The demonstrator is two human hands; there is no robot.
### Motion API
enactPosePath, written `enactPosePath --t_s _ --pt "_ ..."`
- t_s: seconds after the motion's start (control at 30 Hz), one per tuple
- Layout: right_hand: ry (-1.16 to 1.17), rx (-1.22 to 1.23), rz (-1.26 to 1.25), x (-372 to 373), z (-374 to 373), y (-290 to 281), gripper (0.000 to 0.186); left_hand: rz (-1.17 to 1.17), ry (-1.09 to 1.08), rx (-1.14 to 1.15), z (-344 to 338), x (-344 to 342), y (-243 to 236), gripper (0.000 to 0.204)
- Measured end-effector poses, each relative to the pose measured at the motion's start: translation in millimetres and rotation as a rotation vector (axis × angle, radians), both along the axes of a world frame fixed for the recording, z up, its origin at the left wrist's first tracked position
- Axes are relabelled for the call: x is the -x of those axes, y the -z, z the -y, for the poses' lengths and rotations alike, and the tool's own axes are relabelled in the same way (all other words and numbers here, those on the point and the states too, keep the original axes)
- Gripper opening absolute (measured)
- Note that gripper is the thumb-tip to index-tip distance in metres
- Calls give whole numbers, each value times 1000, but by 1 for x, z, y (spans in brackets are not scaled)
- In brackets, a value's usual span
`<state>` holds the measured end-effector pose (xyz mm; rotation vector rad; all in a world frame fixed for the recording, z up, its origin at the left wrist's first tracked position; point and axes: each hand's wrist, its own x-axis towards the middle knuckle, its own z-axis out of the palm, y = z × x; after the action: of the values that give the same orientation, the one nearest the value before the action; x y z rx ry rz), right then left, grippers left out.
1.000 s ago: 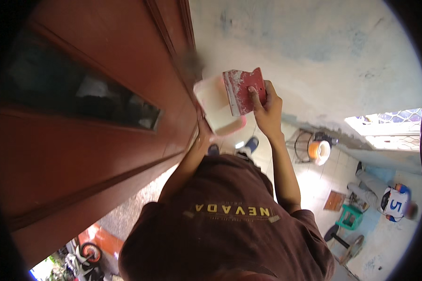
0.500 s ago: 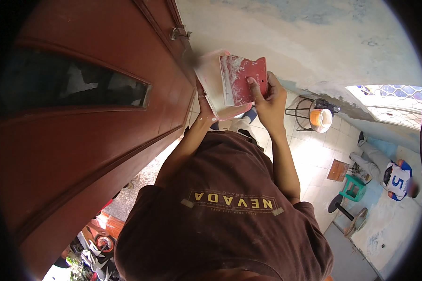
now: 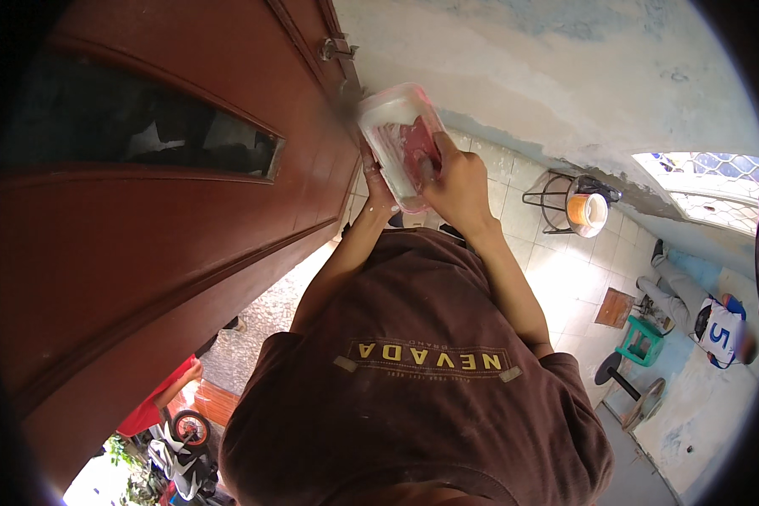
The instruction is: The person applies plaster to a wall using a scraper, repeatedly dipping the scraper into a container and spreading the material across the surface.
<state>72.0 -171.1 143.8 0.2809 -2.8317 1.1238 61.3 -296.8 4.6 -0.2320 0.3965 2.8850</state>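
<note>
My left hand is closed on the near left side of a pinkish-white rectangular tray, holding it up near the door. Pale putty lies inside the tray. In my right hand is a red putty spreader, its face smeared with pale putty. The spreader is down within the tray's rim, tilted, with its whitened edge toward the left. My right fingers wrap its right side; some of the fingertips are blurred.
A reddish-brown door with a latch stands close on my left. Ahead is a patchy plastered wall. On the right, a stool bears an orange-and-white bucket. Farther right are a green stool and a seated person.
The spreader has gone from standing above the tray, face showing, to down inside it. My right hand has turned over and moved left. At lower left, a red-sleeved person has come into view.
</note>
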Motion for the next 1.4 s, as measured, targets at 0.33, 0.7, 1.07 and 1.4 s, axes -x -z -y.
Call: enactPosePath --t_s 0.33,0.7,1.07,1.4 --pt "-19 116 14 4 12 12 24 -47 29 -130 7 -2 22 75" --pt "177 1186 434 15 -41 26 26 66 43 -3 13 7 32 77" --pt "-76 2262 992 37 -64 59 33 -14 2 -69 13 17 -5 75" --pt "-117 1273 -83 240 -57 -99 37 -91 -65 -148 18 37 6 74"
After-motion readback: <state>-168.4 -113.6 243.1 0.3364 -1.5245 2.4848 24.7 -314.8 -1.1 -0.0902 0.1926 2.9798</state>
